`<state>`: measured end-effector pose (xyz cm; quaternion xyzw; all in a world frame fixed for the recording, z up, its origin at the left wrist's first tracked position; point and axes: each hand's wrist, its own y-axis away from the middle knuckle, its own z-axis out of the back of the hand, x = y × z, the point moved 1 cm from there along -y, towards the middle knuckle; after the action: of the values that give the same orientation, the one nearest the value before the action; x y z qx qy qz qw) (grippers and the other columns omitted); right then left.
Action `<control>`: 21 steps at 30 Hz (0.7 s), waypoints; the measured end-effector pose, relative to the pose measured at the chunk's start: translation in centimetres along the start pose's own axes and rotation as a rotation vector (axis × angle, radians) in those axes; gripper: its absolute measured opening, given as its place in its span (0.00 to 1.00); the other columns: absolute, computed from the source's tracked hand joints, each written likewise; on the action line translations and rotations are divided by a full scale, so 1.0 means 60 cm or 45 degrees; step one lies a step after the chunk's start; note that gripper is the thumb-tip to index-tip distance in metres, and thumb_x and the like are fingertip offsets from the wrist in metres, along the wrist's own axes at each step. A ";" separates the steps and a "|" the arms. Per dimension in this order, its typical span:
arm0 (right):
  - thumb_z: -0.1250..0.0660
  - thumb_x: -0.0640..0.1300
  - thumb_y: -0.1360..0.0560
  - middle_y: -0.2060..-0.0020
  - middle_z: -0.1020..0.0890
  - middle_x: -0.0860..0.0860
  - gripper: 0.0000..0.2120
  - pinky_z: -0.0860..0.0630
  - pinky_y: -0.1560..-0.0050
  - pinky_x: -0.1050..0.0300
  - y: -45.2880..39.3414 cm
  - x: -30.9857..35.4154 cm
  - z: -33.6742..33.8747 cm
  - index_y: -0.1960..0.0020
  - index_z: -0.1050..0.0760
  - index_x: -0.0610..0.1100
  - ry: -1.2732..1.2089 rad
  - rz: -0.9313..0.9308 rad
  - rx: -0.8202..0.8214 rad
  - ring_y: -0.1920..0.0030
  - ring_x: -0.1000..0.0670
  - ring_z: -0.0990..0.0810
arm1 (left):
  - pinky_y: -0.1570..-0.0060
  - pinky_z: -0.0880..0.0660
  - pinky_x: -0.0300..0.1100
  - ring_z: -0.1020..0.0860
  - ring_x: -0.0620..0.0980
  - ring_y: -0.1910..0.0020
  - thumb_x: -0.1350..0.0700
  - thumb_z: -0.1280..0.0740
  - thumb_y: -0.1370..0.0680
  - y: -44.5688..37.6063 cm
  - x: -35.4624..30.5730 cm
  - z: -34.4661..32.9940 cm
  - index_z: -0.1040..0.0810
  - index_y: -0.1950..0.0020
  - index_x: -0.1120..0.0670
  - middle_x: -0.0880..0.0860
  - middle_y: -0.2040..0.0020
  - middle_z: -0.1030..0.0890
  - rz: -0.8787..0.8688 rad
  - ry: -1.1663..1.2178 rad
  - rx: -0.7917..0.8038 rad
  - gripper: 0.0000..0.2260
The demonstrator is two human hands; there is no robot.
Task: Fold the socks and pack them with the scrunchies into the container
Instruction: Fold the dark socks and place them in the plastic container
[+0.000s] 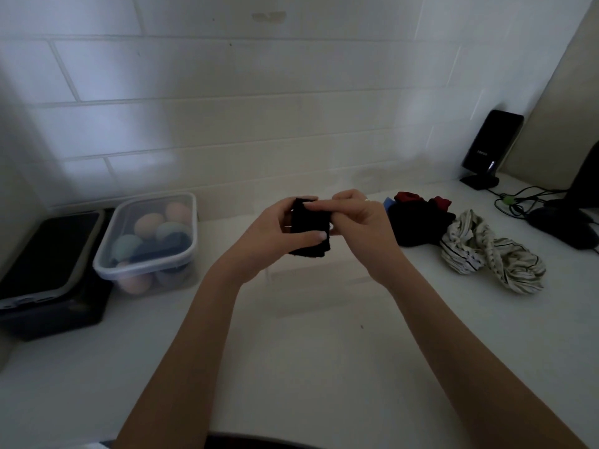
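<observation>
A small folded black sock [310, 223] is held up above the white counter, in the middle of the view. My left hand [275, 234] grips it from the left, thumb across its lower front. My right hand [359, 218] pinches its top right edge with curled fingers. To the right lies a pile of dark socks [418, 222] with red and blue pieces showing. Two cream striped scrunchies [489, 254] rest on the counter beside that pile. A clear plastic container [107, 254] at the left holds several pastel rounded items.
A black bin with a dark lid [48, 254] stands left of the container. At the back right are a black device on a stand [489, 147], cables [518, 202] and a dark mouse-like object [564, 225]. Tiled wall runs behind the white counter [324, 351].
</observation>
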<state>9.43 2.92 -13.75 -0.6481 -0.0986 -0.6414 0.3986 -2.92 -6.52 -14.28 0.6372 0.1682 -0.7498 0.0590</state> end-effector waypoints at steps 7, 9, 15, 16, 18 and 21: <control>0.37 0.43 0.23 0.56 0.18 0.52 0.09 0.21 0.57 0.50 -0.001 0.002 0.002 0.45 0.22 0.48 -0.040 -0.152 0.107 0.59 0.50 0.20 | 0.48 0.21 0.51 0.17 0.58 0.50 0.67 0.31 0.27 0.003 -0.005 -0.002 0.32 0.32 0.56 0.63 0.45 0.19 -0.039 0.053 0.050 0.25; 0.34 0.43 0.24 0.54 0.17 0.48 0.08 0.20 0.57 0.51 -0.002 -0.003 -0.002 0.46 0.23 0.46 -0.014 -0.158 0.124 0.55 0.49 0.17 | 0.50 0.21 0.48 0.16 0.57 0.53 0.67 0.33 0.26 0.003 -0.004 -0.004 0.34 0.30 0.55 0.60 0.48 0.17 -0.017 0.065 0.067 0.26; 0.35 0.37 0.25 0.61 0.19 0.48 0.03 0.22 0.52 0.52 -0.003 -0.003 0.004 0.52 0.24 0.42 -0.192 -0.207 0.051 0.57 0.50 0.20 | 0.50 0.22 0.44 0.16 0.49 0.56 0.61 0.28 0.29 -0.001 0.003 -0.010 0.37 0.29 0.47 0.53 0.58 0.15 0.018 -0.125 -0.089 0.32; 0.35 0.37 0.24 0.61 0.20 0.48 0.03 0.24 0.49 0.48 -0.003 -0.003 0.005 0.52 0.25 0.42 -0.222 -0.235 0.016 0.56 0.48 0.21 | 0.53 0.22 0.42 0.16 0.47 0.59 0.60 0.26 0.30 -0.002 0.003 -0.012 0.34 0.32 0.47 0.50 0.61 0.15 -0.009 -0.164 -0.151 0.31; 0.37 0.37 0.24 0.63 0.22 0.49 0.05 0.26 0.51 0.47 -0.004 -0.002 0.007 0.49 0.26 0.43 -0.277 -0.298 -0.051 0.58 0.49 0.23 | 0.59 0.22 0.39 0.17 0.46 0.63 0.59 0.25 0.32 -0.004 0.002 -0.013 0.31 0.37 0.47 0.50 0.64 0.16 -0.085 -0.162 -0.287 0.27; 0.39 0.36 0.24 0.61 0.25 0.46 0.14 0.27 0.64 0.56 -0.003 0.001 0.010 0.42 0.25 0.49 -0.252 -0.353 0.031 0.60 0.50 0.25 | 0.62 0.24 0.37 0.19 0.44 0.66 0.58 0.25 0.31 -0.005 0.003 -0.004 0.30 0.42 0.51 0.51 0.62 0.17 -0.162 -0.104 -0.503 0.22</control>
<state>9.79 3.42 -13.57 -0.6832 -0.2336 -0.6221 0.3026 -2.81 -6.15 -14.43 0.5704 0.3493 -0.7296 0.1423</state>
